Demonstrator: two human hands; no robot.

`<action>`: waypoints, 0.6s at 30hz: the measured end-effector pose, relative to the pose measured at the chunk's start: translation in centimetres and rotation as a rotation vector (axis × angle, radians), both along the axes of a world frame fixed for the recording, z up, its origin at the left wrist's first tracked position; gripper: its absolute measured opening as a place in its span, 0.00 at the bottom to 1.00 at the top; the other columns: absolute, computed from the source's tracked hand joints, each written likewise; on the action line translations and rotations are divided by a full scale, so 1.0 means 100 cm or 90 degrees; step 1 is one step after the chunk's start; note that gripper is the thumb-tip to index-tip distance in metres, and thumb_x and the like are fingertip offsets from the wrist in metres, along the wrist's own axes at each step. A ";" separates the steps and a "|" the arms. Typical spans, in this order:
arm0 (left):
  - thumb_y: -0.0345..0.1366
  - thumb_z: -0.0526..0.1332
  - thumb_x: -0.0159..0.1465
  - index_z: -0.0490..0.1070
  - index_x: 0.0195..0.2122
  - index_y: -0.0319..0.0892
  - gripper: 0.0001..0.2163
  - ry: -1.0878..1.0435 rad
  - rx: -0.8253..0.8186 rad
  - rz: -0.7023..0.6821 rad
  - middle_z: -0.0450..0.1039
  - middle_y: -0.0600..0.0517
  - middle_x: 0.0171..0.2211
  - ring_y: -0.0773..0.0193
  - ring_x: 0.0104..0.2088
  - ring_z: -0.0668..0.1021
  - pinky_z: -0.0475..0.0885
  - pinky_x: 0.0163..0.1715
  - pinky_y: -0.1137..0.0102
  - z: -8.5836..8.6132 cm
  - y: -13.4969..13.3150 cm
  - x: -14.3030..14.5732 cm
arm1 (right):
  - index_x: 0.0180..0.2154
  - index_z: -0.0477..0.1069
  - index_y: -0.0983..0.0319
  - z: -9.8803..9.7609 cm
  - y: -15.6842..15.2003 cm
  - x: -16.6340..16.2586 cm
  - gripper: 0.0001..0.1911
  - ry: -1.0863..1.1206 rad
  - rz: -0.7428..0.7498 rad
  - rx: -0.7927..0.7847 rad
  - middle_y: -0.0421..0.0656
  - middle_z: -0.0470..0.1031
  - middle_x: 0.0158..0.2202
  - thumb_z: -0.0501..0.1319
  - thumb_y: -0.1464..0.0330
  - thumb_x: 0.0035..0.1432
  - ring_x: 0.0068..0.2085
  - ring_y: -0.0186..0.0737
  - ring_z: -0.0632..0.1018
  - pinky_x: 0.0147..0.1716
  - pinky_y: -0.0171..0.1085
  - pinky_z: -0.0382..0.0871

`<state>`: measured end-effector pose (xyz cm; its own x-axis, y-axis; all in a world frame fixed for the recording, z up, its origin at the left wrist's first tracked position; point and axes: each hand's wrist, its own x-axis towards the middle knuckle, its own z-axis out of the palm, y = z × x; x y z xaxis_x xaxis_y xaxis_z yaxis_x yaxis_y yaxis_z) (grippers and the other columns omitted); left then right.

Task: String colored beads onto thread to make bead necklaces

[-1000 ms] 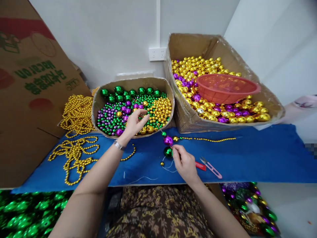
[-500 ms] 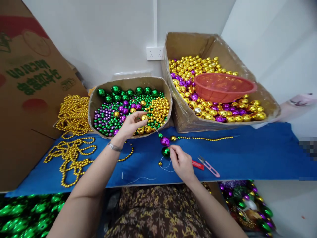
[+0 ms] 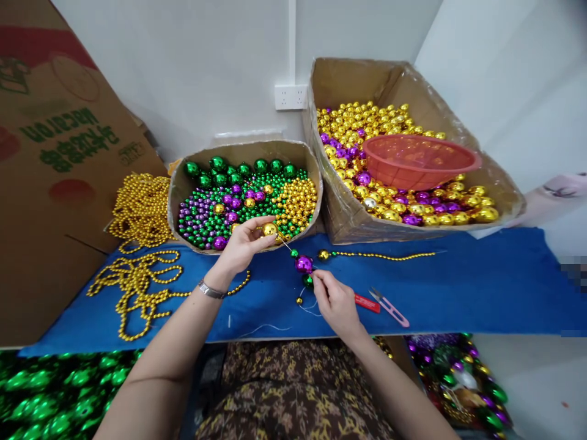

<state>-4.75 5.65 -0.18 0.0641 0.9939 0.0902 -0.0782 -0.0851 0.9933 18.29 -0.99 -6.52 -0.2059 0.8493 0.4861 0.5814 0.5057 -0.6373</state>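
My left hand pinches a large gold bead between fingertips and thumb, at the front rim of the smaller box. A thin needle or wire runs from that bead down to a small green bead and a big purple bead. Just below these, my right hand is closed in a pinch at the strand, its fingertips partly hiding a dark green bead. A white thread with a small gold bead loops onto the blue cloth.
Gold bead chains lie left; another chain lies right. Pink thread snips and a red-handled tool rest right of my hand. Behind stand the smaller bead box and a larger box holding a red basket.
My left hand, with the gold bead, has come down toward the strand. The gold bead now sits at the needle's upper end. My right hand keeps its pinch in nearly the same place.
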 end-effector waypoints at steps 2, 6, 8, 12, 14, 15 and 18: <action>0.35 0.71 0.54 0.73 0.51 0.43 0.22 0.033 0.022 -0.006 0.77 0.49 0.39 0.65 0.38 0.78 0.76 0.40 0.70 -0.002 -0.002 -0.001 | 0.42 0.70 0.61 -0.001 0.001 0.000 0.10 -0.011 0.000 0.016 0.43 0.80 0.34 0.51 0.68 0.68 0.33 0.37 0.80 0.33 0.33 0.69; 0.36 0.70 0.56 0.74 0.51 0.44 0.20 0.101 0.066 -0.043 0.76 0.48 0.44 0.62 0.43 0.77 0.75 0.46 0.65 -0.004 -0.012 0.004 | 0.42 0.70 0.62 -0.002 0.003 -0.003 0.10 -0.033 -0.008 0.061 0.44 0.80 0.34 0.51 0.68 0.68 0.34 0.38 0.80 0.36 0.34 0.70; 0.38 0.67 0.59 0.75 0.51 0.45 0.18 0.057 0.038 -0.057 0.76 0.48 0.44 0.62 0.42 0.77 0.76 0.46 0.64 -0.006 -0.018 0.010 | 0.42 0.70 0.62 -0.002 0.002 -0.004 0.10 -0.031 -0.022 0.052 0.44 0.80 0.33 0.51 0.68 0.68 0.33 0.38 0.80 0.36 0.34 0.70; 0.38 0.68 0.58 0.75 0.50 0.45 0.18 -0.088 -0.035 -0.029 0.76 0.48 0.43 0.62 0.42 0.77 0.77 0.43 0.65 -0.009 -0.024 0.020 | 0.45 0.69 0.63 -0.002 0.000 -0.004 0.12 -0.031 -0.029 0.007 0.46 0.79 0.34 0.50 0.67 0.68 0.34 0.41 0.80 0.35 0.36 0.72; 0.37 0.69 0.56 0.73 0.51 0.46 0.20 -0.124 -0.052 -0.010 0.76 0.48 0.45 0.61 0.44 0.77 0.77 0.43 0.66 -0.010 -0.025 0.023 | 0.47 0.68 0.62 -0.003 -0.001 -0.002 0.12 -0.036 -0.009 -0.004 0.48 0.78 0.37 0.48 0.68 0.68 0.38 0.43 0.80 0.39 0.38 0.72; 0.37 0.70 0.55 0.73 0.51 0.46 0.21 -0.134 -0.057 -0.001 0.75 0.48 0.45 0.62 0.44 0.77 0.77 0.43 0.66 -0.009 -0.025 0.023 | 0.47 0.68 0.62 -0.004 -0.001 -0.001 0.13 -0.036 0.003 -0.008 0.48 0.78 0.38 0.48 0.69 0.68 0.39 0.43 0.79 0.40 0.39 0.72; 0.35 0.71 0.54 0.73 0.49 0.45 0.21 -0.157 -0.068 0.020 0.75 0.49 0.45 0.63 0.43 0.78 0.77 0.43 0.67 -0.007 -0.027 0.025 | 0.48 0.69 0.61 -0.006 0.000 0.001 0.14 -0.033 0.014 -0.011 0.49 0.74 0.40 0.47 0.69 0.68 0.41 0.43 0.78 0.42 0.40 0.72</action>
